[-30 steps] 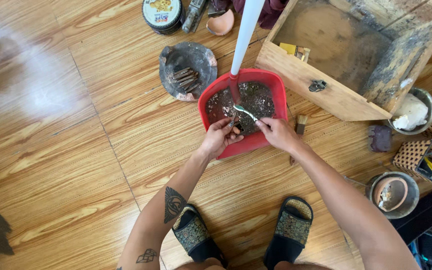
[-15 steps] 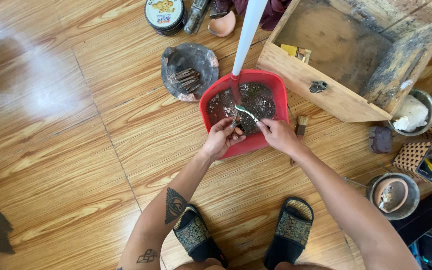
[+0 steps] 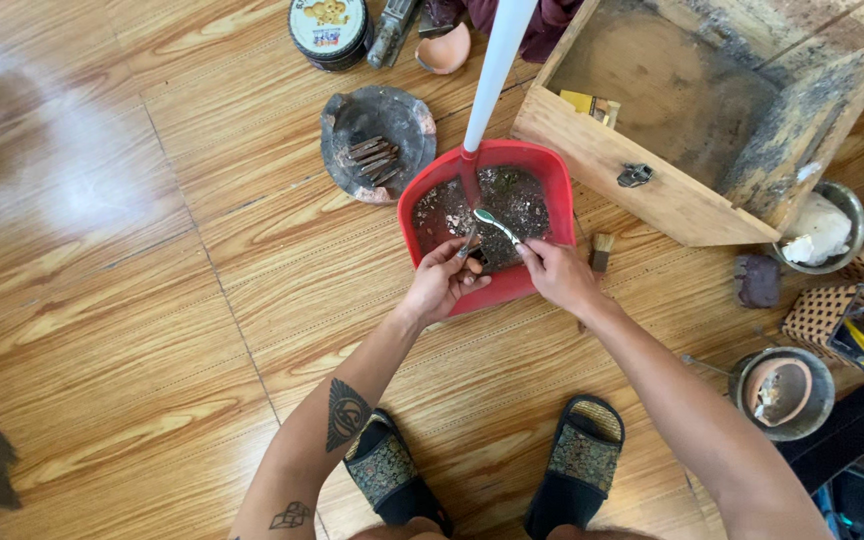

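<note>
A red dustpan (image 3: 542,170) with a long white handle (image 3: 495,70) lies on the wooden floor and holds dark dirt and small debris. My left hand (image 3: 442,282) is at its front lip, pinching a small dark metal piece over the dirt. My right hand (image 3: 558,274) grips a toothbrush (image 3: 496,226) with a pale green head, its bristles right beside that piece. Behind the dustpan, a dark shallow dish (image 3: 380,140) holds several rusty nail-like pieces.
An open, grimy wooden box (image 3: 642,195) stands at the right with a metal latch. Metal bowls (image 3: 782,392), a woven basket (image 3: 822,315), a small brush (image 3: 601,252) and a round tin (image 3: 328,30) lie around. My sandalled feet (image 3: 482,470) are near the bottom edge.
Both hands have stayed over the dustpan. The toothbrush head has shifted slightly against the piece in my left hand, and the camera view has moved a little.
</note>
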